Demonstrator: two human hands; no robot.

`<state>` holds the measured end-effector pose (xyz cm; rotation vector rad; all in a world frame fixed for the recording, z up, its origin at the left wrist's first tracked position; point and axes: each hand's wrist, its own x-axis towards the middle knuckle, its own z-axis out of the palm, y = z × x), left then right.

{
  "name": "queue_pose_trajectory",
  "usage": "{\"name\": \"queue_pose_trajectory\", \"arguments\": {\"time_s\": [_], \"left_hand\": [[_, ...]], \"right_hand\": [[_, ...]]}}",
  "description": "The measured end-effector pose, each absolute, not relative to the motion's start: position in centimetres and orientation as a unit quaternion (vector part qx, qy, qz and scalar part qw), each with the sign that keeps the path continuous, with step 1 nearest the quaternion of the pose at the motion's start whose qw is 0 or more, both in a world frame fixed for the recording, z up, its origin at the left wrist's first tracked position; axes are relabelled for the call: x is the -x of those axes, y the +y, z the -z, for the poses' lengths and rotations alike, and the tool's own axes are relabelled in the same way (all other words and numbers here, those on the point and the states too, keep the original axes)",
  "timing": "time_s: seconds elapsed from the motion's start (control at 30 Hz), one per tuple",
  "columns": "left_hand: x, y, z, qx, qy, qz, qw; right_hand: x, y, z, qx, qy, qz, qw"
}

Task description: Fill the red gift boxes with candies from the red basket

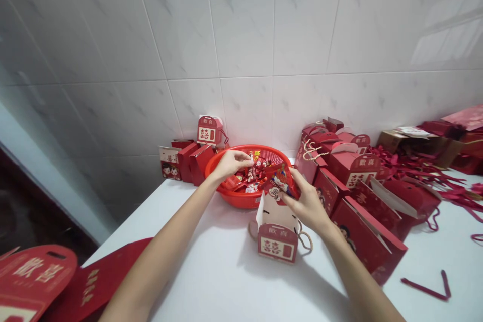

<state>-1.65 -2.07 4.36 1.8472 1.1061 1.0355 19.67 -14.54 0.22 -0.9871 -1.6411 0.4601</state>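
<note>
A red plastic basket (241, 202) of wrapped candies (256, 168) stands against the tiled wall. My left hand (234, 162) reaches over its left side, fingers pinched together at the candies; what they hold, if anything, is too small to tell. My right hand (304, 198) grips red candy packets (281, 183) at the basket's right front edge. Just below, an open-topped red and white gift box (277, 241) with rope handles stands upright on the white table.
Many red gift boxes (362, 166) and bags crowd the right, with dark red ribbons (426, 176) beyond. More boxes (188, 161) stand left of the basket. Large red boxes (86, 282) lie at the lower left. A ribbon piece (426, 289) lies at the lower right.
</note>
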Motion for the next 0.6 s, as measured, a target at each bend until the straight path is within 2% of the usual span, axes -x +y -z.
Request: {"name": "queue_pose_trajectory", "arguments": {"time_s": [0.23,0.43,0.5,0.6], "left_hand": [[1.3,-3.9,-6.6,-0.705,0.399,-0.387,0.441],[-0.2,-7.4,-9.0,-0.784,0.283,-0.232,0.502],[-0.9,-8.4,-9.1,-0.809,0.266,-0.171,0.495],[-1.9,-9.4,-9.1,-0.855,0.264,-0.132,0.426]], "right_hand": [[-20.8,-15.8,-1.1,0.415,-0.663,-0.235,0.577],[-21.8,-16.2,-1.1,0.395,-0.638,-0.271,0.604],[-22.0,-16.2,-1.0,0.404,-0.632,-0.262,0.607],[-22.2,-16.3,-0.8,0.412,-0.623,-0.250,0.616]]}}
